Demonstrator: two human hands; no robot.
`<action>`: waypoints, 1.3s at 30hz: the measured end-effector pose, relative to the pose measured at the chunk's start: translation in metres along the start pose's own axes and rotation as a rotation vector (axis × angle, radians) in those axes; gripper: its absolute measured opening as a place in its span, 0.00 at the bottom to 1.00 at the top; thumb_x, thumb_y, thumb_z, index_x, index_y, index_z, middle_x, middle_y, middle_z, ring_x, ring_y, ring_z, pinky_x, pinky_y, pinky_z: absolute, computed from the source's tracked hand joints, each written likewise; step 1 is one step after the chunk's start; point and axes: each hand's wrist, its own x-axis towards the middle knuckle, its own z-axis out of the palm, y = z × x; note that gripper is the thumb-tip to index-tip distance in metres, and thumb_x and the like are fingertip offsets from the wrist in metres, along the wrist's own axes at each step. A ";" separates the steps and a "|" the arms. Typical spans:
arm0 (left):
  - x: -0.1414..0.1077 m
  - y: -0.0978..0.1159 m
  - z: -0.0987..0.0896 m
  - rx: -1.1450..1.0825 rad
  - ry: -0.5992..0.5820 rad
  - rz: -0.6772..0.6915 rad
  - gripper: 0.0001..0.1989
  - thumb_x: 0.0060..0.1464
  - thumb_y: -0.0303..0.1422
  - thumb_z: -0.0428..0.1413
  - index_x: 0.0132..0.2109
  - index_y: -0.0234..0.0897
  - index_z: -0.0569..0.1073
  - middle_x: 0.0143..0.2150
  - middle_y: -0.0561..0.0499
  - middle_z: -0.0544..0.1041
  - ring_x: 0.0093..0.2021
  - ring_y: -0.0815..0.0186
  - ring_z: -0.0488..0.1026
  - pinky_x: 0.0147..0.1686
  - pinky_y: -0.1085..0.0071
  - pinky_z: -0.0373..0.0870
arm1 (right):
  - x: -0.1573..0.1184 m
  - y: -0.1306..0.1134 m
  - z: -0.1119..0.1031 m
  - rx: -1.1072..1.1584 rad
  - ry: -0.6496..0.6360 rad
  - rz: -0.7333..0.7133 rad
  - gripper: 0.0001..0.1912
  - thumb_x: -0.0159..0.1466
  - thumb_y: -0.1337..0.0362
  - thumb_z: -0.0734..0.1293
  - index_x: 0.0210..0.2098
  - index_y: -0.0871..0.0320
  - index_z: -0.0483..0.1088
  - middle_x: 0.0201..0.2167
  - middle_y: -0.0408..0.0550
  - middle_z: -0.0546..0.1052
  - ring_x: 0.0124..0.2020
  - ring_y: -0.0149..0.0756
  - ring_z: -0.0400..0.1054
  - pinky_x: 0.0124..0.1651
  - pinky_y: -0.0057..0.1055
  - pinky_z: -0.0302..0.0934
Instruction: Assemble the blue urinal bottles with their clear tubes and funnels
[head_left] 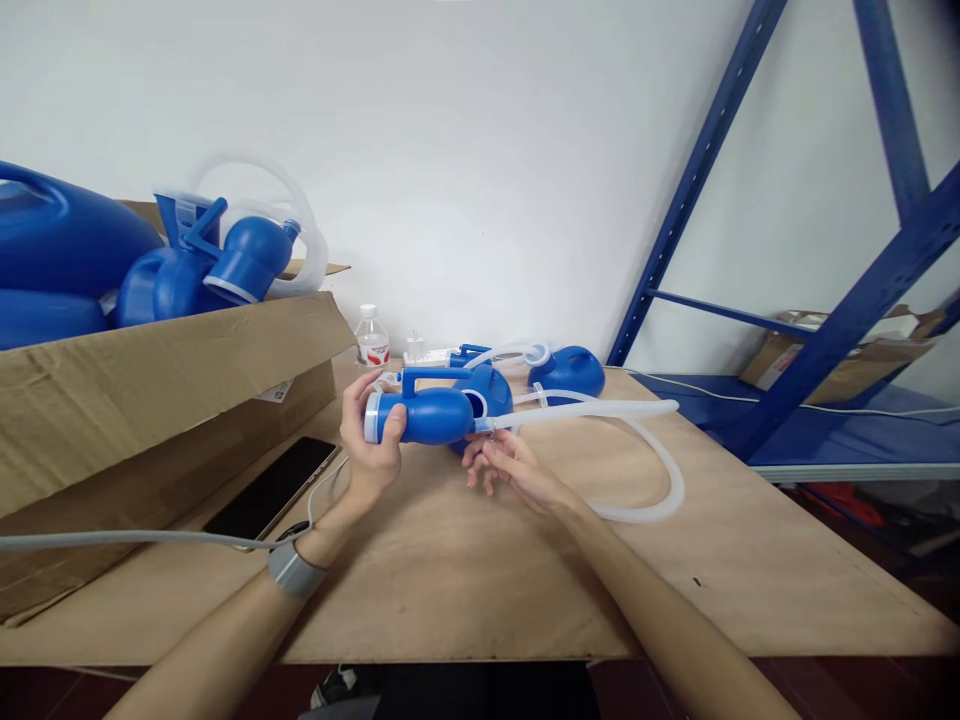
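My left hand (371,435) is wrapped round a blue plastic urinal bottle (435,415) with a bar handle on top and a white-rimmed mouth at its left end. From the bottle's right end runs a translucent hose (585,411), pointing right. Just under that joint, the thumb and forefinger of my right hand (514,468) pinch at what looks like a small metal hose clamp; its details are too small to tell. My other right fingers are loosely curled. Behind the held bottle stands another blue container (491,385), partly hidden.
A cardboard box (225,350) of blue containers and hoses stands at left, beside a phone (271,488). Farther back are a water bottle (372,338) and a blue jug (574,372) with a hose looping across the wooden table (525,600). A blue metal rack (697,170) stands right.
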 end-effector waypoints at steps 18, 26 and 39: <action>-0.005 -0.006 0.000 -0.012 -0.016 -0.151 0.24 0.59 0.46 0.58 0.58 0.41 0.69 0.49 0.47 0.75 0.38 0.63 0.75 0.32 0.69 0.76 | -0.001 -0.001 -0.005 -0.001 0.110 -0.120 0.26 0.61 0.38 0.70 0.30 0.58 0.70 0.25 0.45 0.76 0.21 0.31 0.69 0.23 0.27 0.59; -0.007 -0.004 0.000 0.040 -0.051 -0.103 0.24 0.60 0.47 0.58 0.58 0.40 0.69 0.51 0.45 0.76 0.43 0.59 0.77 0.43 0.61 0.77 | -0.002 -0.001 -0.005 -0.027 0.099 -0.039 0.28 0.61 0.39 0.70 0.22 0.57 0.68 0.18 0.43 0.72 0.20 0.31 0.65 0.25 0.29 0.59; -0.009 -0.006 0.000 0.024 -0.070 -0.114 0.24 0.60 0.46 0.58 0.59 0.41 0.68 0.50 0.46 0.76 0.43 0.59 0.77 0.43 0.60 0.78 | 0.001 0.014 -0.002 -0.010 -0.008 -0.063 0.32 0.65 0.38 0.66 0.19 0.56 0.61 0.13 0.39 0.65 0.15 0.27 0.56 0.21 0.27 0.47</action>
